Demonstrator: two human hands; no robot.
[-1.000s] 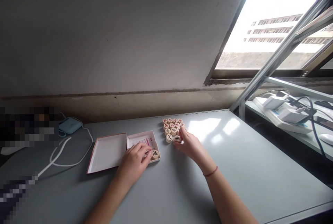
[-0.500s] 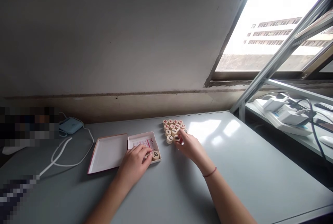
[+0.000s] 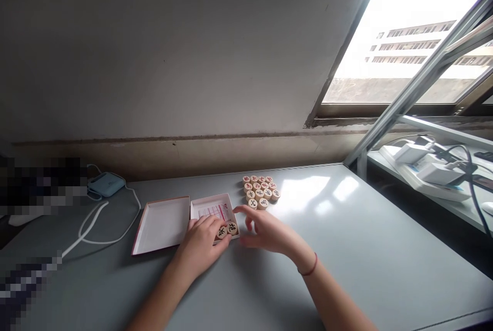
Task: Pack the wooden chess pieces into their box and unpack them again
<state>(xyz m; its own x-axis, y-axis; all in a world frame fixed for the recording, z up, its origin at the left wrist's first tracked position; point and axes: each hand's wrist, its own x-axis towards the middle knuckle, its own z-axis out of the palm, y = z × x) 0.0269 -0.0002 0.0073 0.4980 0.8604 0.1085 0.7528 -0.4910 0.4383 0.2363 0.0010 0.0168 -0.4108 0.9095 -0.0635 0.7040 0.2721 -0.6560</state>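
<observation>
My left hand (image 3: 202,238) lies over the near side of an open white cardboard box (image 3: 231,201), its fingers inside and its thumb along the near wall. Beside those fingertips, two round wooden Chinese chess pieces (image 3: 231,228) with black characters sit in the box's near right corner. My right hand (image 3: 265,228) is just right of the box, index finger and thumb apart, nothing between them. Beyond it on the table, several Chinese chess pieces (image 3: 260,193) stand in rows, red characters at the back and black in front.
The shallow box lid (image 3: 164,223) lies inside-up left of the box. Farther left are a blue device (image 3: 107,184) and a white cable (image 3: 87,226) on the grey table (image 3: 365,249). A shelf with a white power strip (image 3: 427,177) stands at the right.
My right hand has left a black-character piece at the front of the rows and moved left and nearer, to the box. My left thumb has shifted, showing both pieces in the box.
</observation>
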